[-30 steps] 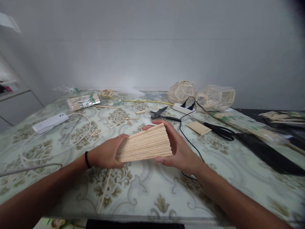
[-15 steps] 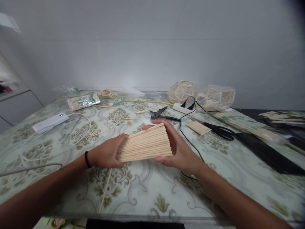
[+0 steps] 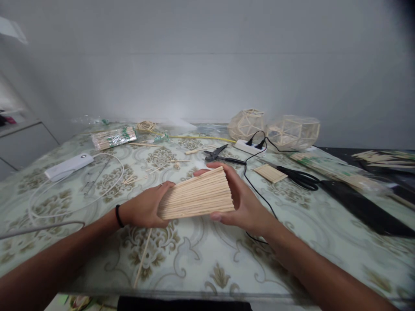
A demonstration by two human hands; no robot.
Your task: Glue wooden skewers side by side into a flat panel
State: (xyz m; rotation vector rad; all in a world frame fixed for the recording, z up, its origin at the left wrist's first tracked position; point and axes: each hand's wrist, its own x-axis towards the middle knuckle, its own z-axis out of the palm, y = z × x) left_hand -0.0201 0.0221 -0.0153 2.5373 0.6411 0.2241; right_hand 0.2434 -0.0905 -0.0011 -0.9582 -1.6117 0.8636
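Observation:
Both hands hold a flat panel of thin wooden sticks [image 3: 197, 195] a little above the patterned table [image 3: 201, 263]. My left hand [image 3: 144, 207], with a black band at the wrist, grips the panel's left end, fingers curled under it. My right hand [image 3: 244, 203] clasps the right end, thumb below and fingers wrapped over the top edge. One loose stick [image 3: 142, 259] lies on the table below the left hand.
Black pliers [image 3: 220, 156], a white power strip [image 3: 251, 147] with black cables, black scissors [image 3: 300, 178] and a small stick panel [image 3: 270, 173] lie behind. Two stick polyhedra [image 3: 274, 127] stand at the back. Packed skewers [image 3: 113, 137], a white device [image 3: 68, 166] with cord are left.

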